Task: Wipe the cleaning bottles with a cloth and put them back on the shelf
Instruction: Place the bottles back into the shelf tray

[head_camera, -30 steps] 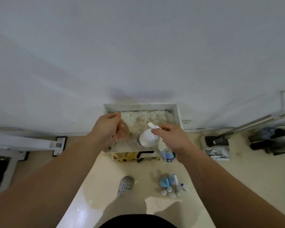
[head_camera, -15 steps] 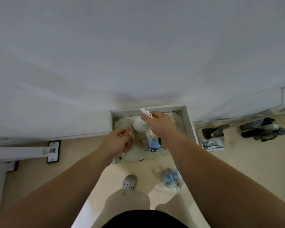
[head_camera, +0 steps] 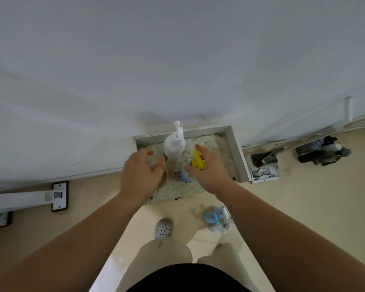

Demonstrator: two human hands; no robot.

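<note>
A white spray bottle (head_camera: 174, 145) stands upright on the speckled top of the white-framed shelf (head_camera: 234, 148), with no hand on it. Right in front of it stands a clear bottle with a yellow trigger (head_camera: 196, 160) and a blue label. My right hand (head_camera: 210, 169) hovers beside that trigger with its fingers spread and nothing in it. My left hand (head_camera: 139, 173) is curled to the left of the bottles around a brownish cloth (head_camera: 163, 181), of which only an edge shows. Several small blue and white bottles (head_camera: 216, 218) lie on the floor below the shelf.
The white wall rises directly behind the shelf. A white bar with a black-edged plate (head_camera: 59, 196) lies on the floor at left. A small box (head_camera: 264, 171), a leaning pole and dark gear (head_camera: 322, 152) sit at right. My grey shoe (head_camera: 164, 228) is under the shelf's front.
My right hand carried the white spray bottle to the back of the shelf top, set it upright and let go. My left hand stayed low with the cloth. The view shifted closer.
</note>
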